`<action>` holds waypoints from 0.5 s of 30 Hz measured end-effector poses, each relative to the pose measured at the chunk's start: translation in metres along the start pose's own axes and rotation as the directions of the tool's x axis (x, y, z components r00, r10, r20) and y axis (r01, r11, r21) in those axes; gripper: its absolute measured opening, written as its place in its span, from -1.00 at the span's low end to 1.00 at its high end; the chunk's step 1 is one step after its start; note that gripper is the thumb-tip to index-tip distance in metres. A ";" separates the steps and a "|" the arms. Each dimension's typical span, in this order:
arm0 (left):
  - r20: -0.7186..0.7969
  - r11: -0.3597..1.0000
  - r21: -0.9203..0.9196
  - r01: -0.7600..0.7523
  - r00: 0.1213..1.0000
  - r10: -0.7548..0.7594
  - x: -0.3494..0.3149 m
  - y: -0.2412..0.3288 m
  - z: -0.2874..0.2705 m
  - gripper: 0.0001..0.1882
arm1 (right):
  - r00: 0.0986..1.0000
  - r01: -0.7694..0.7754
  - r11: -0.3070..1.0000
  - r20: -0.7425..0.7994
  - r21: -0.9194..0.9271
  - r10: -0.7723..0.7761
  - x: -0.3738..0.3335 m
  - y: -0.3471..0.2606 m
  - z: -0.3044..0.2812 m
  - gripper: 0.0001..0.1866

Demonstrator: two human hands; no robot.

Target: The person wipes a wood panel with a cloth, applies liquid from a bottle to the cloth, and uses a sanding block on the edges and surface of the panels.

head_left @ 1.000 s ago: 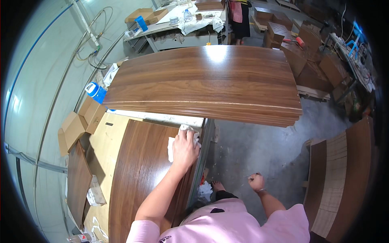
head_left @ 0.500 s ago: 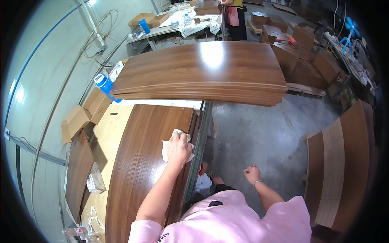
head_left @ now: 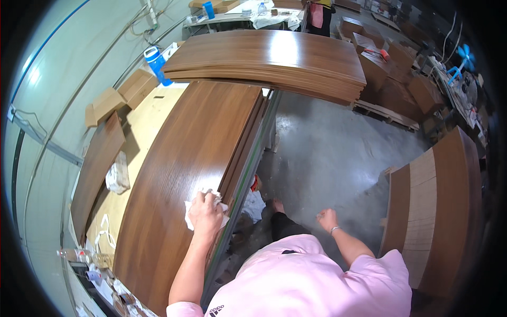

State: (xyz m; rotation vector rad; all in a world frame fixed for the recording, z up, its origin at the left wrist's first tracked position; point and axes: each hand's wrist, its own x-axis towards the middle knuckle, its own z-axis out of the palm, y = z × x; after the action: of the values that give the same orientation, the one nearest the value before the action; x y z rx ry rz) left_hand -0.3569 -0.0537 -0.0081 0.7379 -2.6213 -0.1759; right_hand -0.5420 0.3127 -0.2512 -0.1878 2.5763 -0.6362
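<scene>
My left hand (head_left: 206,215) presses a crumpled white cloth (head_left: 188,215) onto the top of a long brown wood-grain panel (head_left: 182,142), close to its right edge. The fingers are curled over the cloth. Beneath that panel, the edges of more brown panels show along the right side. Over the grey floor, apart from the table, my right hand (head_left: 327,218) hangs with its fingers curled closed. What it holds, if anything, is too small to make out.
A stack of brown panels (head_left: 264,55) lies crosswise beyond the worked panel. Left are a blue jug (head_left: 156,64), open cardboard boxes (head_left: 136,90) and a white wrapped block (head_left: 117,173). More panels (head_left: 422,211) stand at right. Another person (head_left: 319,18) is at the far table.
My left hand has slid the cloth along the panel toward me. My right hand stays closed at my side. The whole view has shifted with my head.
</scene>
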 end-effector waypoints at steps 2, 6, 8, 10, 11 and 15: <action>-0.001 0.999 0.005 0.031 1.000 -0.031 -0.029 -0.007 -0.013 -0.70 | 1.000 0.002 1.000 0.001 0.014 -0.002 -0.004 0.011 -0.001 -0.71; -0.006 0.997 0.042 0.071 0.997 -0.071 -0.037 -0.007 -0.013 -0.65 | 1.000 0.021 1.000 -0.005 0.014 -0.021 0.004 0.024 -0.003 -0.70; -0.006 0.996 0.059 0.071 0.997 -0.071 -0.022 0.001 -0.010 -0.67 | 1.000 -0.007 0.999 -0.005 0.035 0.007 0.011 0.017 -0.013 -0.71; -0.026 0.994 0.086 0.061 0.998 -0.059 0.006 0.009 0.008 -0.67 | 1.000 -0.003 0.999 -0.011 0.051 0.004 0.021 0.005 -0.019 -0.71; -0.032 0.995 0.095 0.036 0.999 -0.033 0.024 0.015 0.016 -0.70 | 1.000 -0.004 0.998 -0.024 0.065 0.005 0.030 0.000 -0.022 -0.72; -0.028 0.996 0.085 0.033 0.999 -0.030 0.112 0.043 0.070 -0.76 | 0.993 0.092 0.979 -0.087 0.181 -0.077 0.068 0.015 -0.031 -0.75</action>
State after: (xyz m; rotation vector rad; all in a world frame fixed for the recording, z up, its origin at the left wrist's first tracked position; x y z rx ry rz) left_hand -0.4938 -0.0749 -0.0225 0.8053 -2.6067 -0.0632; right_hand -0.6166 0.3218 -0.2622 -0.2149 2.5772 -0.9278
